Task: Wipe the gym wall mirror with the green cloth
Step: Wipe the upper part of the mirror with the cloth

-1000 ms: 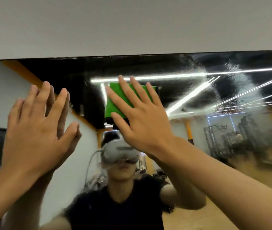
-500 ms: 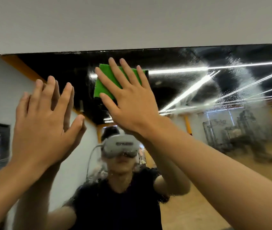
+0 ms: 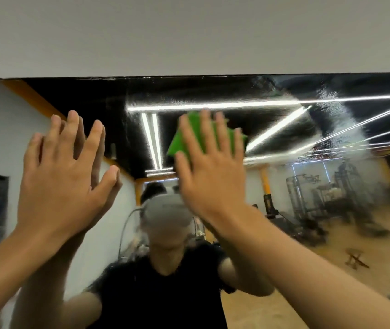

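Right hand (image 3: 210, 176) grip flat, pressing green cloth (image 3: 189, 136) on mirror (image 3: 331, 233), left hand (image 3: 63, 184) flat beside it, wet streaks (image 3: 346, 129) at right

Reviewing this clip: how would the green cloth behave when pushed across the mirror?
Probably floppy: the green cloth lies flattened under the right hand, fingers straight. Likely light: a flat palm alone pins it to the mirror. It may slide easily, since the surface looks wet-streaked at right.

right hand (image 3: 209, 176) flat on green cloth (image 3: 195, 136), mirror (image 3: 331, 186)
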Demonstrator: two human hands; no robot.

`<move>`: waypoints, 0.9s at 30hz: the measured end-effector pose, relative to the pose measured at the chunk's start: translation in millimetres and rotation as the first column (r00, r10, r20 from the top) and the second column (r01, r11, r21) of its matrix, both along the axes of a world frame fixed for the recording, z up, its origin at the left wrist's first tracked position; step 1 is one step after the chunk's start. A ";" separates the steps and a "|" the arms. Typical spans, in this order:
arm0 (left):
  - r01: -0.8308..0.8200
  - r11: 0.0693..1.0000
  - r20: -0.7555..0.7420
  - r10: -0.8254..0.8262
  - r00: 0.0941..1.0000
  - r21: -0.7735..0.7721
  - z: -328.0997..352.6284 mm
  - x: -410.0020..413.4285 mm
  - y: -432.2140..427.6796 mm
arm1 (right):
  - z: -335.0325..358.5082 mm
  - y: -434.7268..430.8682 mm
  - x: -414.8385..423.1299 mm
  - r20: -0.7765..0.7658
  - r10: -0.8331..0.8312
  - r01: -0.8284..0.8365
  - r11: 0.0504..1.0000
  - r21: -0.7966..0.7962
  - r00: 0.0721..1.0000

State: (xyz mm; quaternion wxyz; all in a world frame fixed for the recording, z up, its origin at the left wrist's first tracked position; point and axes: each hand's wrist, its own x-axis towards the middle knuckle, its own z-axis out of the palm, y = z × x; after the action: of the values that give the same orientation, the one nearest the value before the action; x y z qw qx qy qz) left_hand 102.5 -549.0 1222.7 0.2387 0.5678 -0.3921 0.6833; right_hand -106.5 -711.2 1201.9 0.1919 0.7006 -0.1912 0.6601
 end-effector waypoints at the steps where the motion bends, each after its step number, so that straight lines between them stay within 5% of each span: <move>1: 0.005 1.000 0.000 -0.005 1.000 -0.007 -1.0 -5.9 3.1 | -11.7 -1.3 -1.1 -0.105 -0.008 -0.004 0.994 -0.113 0.994; 4: -0.005 1.000 0.009 0.005 1.000 -0.016 -0.3 -6.9 2.1 | -17.3 -40.4 -36.8 -0.200 -0.043 0.002 0.980 -0.200 0.979; 11: -0.057 0.998 -0.011 0.057 0.998 0.000 1.2 11.2 -8.7 | 40.1 -53.8 -46.9 0.234 -0.046 -0.022 0.960 0.280 0.971; 13: -0.055 0.999 -0.008 0.055 0.998 -0.001 0.7 13.0 -7.5 | 37.2 -23.9 -22.9 0.094 -0.014 0.001 0.991 0.132 0.995; 16: -0.043 0.999 -0.007 0.043 0.999 0.001 1.3 16.3 -7.3 | 6.8 -19.9 -18.8 -0.296 -0.113 0.018 0.953 -0.304 0.948; 18: -0.034 0.999 -0.009 0.034 0.999 0.012 2.3 14.3 -7.4 | 11.0 -51.3 -45.7 -0.346 -0.139 0.000 0.927 -0.374 0.928; 24: -0.073 0.997 -0.075 0.073 0.995 -0.005 -3.8 -29.4 7.0 | 85.4 -87.9 -85.6 0.137 -0.053 0.023 0.977 0.210 0.989; 27: -0.074 0.997 -0.089 0.074 0.993 0.001 -6.8 -41.4 13.2 | 121.8 -32.1 -33.7 0.121 -0.025 0.005 0.987 0.161 0.992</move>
State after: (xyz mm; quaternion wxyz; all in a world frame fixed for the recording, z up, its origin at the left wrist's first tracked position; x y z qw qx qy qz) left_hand 61.0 -535.8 1215.9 0.2310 0.6114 -0.3590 0.6663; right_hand -140.1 -743.3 1323.7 0.1279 0.6704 -0.2605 0.6829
